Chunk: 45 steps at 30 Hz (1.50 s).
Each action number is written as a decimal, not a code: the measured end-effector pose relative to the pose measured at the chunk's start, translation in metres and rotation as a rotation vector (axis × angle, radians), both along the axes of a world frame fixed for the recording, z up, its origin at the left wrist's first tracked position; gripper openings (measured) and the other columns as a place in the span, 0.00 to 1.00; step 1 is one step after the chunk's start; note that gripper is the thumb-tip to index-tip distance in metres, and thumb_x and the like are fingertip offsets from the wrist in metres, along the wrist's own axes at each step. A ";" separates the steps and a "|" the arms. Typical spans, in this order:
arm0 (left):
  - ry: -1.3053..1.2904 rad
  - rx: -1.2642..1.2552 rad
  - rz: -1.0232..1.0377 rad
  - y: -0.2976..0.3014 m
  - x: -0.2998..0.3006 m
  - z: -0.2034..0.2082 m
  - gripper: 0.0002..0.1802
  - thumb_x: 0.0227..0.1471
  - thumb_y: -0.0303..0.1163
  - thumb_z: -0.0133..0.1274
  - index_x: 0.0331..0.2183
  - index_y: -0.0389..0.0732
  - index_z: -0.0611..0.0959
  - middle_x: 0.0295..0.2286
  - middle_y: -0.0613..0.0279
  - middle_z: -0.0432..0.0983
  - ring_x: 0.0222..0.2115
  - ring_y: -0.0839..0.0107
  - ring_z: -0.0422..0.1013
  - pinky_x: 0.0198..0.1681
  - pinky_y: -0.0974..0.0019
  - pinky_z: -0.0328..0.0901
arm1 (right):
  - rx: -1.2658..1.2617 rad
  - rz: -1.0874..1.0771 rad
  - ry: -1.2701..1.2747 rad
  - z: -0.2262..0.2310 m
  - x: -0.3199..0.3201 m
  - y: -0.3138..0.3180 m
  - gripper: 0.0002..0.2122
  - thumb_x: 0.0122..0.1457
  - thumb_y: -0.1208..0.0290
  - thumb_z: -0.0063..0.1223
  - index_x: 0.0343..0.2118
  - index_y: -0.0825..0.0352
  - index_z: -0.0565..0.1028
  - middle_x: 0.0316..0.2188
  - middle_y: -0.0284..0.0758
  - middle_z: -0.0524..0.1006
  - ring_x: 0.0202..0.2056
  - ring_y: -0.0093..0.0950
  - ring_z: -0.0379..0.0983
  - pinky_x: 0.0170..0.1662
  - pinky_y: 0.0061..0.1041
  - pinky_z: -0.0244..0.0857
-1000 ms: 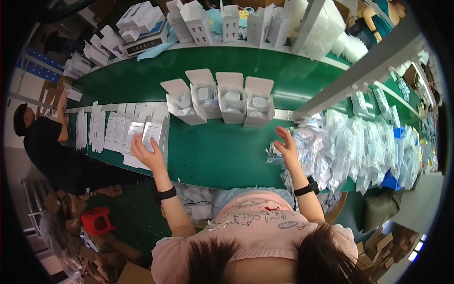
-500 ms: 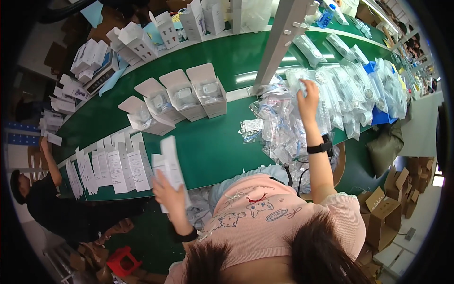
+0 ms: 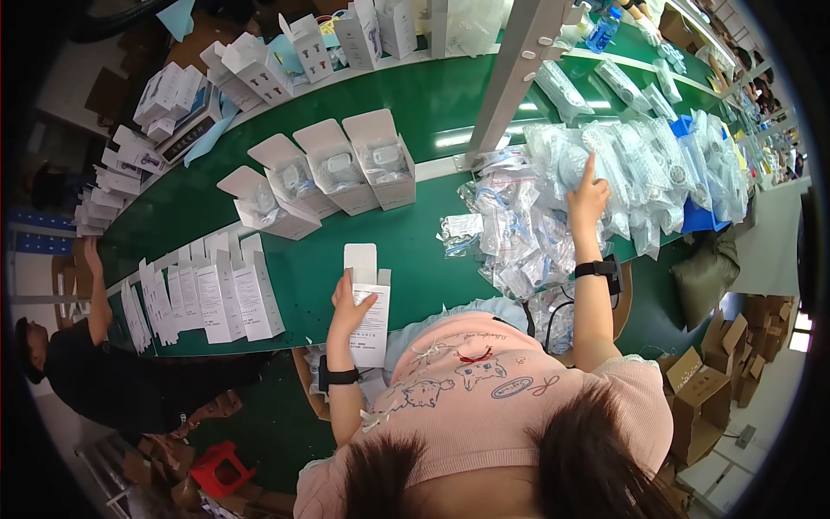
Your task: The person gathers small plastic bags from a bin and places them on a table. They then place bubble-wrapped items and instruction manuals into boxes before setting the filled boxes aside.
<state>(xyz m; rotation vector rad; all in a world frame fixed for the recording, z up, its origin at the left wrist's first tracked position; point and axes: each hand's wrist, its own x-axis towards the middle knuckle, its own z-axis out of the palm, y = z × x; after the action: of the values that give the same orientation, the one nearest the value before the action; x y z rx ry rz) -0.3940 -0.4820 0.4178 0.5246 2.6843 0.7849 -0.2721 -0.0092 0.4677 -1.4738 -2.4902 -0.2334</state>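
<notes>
My left hand is closed on a tall white carton at the table's front edge. The carton stands upright with its top flaps raised, and print covers its front. Over a heap of bubble-wrapped packs on the right is my right hand, its index finger stretched out and nothing seen in it; the other fingers are partly hidden. Beside that heap lies a pile of small clear bags. Several open white boxes stand in a row at the middle, clear-wrapped items inside.
Flat-sided white cartons line the front left of the green table. A metal post rises behind the bags. At the far left a person in black reaches toward stacked boxes. Brown cartons sit on the floor at right.
My left hand has brought the carton rightward from the row's end, and it now stands straighter. My right hand has shifted right and slightly nearer over the bubble-wrapped packs.
</notes>
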 end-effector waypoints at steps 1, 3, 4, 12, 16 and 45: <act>-0.073 0.142 -0.001 0.000 -0.002 -0.002 0.45 0.34 0.38 0.60 0.52 0.39 0.56 0.47 0.47 0.55 0.47 0.53 0.56 0.49 0.61 0.53 | -0.047 0.073 0.177 -0.010 0.008 0.009 0.42 0.36 0.76 0.56 0.57 0.50 0.49 0.34 0.43 0.65 0.35 0.45 0.63 0.35 0.38 0.62; -0.222 0.426 -0.001 0.004 -0.002 -0.001 0.44 0.34 0.36 0.60 0.52 0.38 0.56 0.47 0.49 0.55 0.48 0.56 0.56 0.50 0.63 0.53 | -0.146 0.221 0.525 -0.021 0.023 0.020 0.43 0.36 0.76 0.56 0.57 0.48 0.47 0.35 0.44 0.64 0.34 0.45 0.63 0.34 0.38 0.62; -0.222 0.426 0.005 0.006 -0.001 0.004 0.44 0.34 0.36 0.60 0.52 0.38 0.56 0.47 0.49 0.55 0.48 0.56 0.56 0.50 0.63 0.53 | -0.148 0.226 0.523 -0.023 0.028 0.020 0.43 0.36 0.76 0.56 0.57 0.48 0.47 0.35 0.44 0.64 0.34 0.45 0.63 0.34 0.38 0.62; -0.138 0.545 -0.099 0.041 0.002 0.080 0.50 0.26 0.30 0.64 0.53 0.40 0.56 0.48 0.55 0.55 0.47 0.61 0.57 0.50 0.61 0.55 | -0.014 -0.072 0.017 -0.003 0.019 -0.024 0.43 0.37 0.75 0.56 0.58 0.51 0.45 0.33 0.41 0.65 0.31 0.39 0.65 0.35 0.35 0.62; -0.140 0.712 -0.099 0.056 -0.002 0.081 0.52 0.24 0.29 0.64 0.53 0.42 0.57 0.48 0.57 0.53 0.47 0.62 0.56 0.47 0.61 0.57 | 0.087 -0.069 -0.069 -0.003 0.014 -0.014 0.45 0.37 0.73 0.56 0.58 0.54 0.41 0.29 0.40 0.66 0.29 0.39 0.66 0.36 0.32 0.62; 0.294 0.869 -0.093 0.119 0.014 0.053 0.42 0.24 0.28 0.68 0.37 0.41 0.54 0.46 0.41 0.55 0.45 0.56 0.60 0.45 0.59 0.58 | -0.481 1.687 -1.147 0.182 -0.181 -0.224 0.12 0.34 0.71 0.52 0.25 0.71 0.75 0.22 0.43 0.74 0.27 0.41 0.71 0.30 0.35 0.64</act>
<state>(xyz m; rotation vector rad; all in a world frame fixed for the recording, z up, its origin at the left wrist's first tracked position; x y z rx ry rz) -0.3802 -0.3629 0.4711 1.0011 2.4056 1.9761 -0.4535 -0.2334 0.6502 1.5257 -3.6315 -0.1140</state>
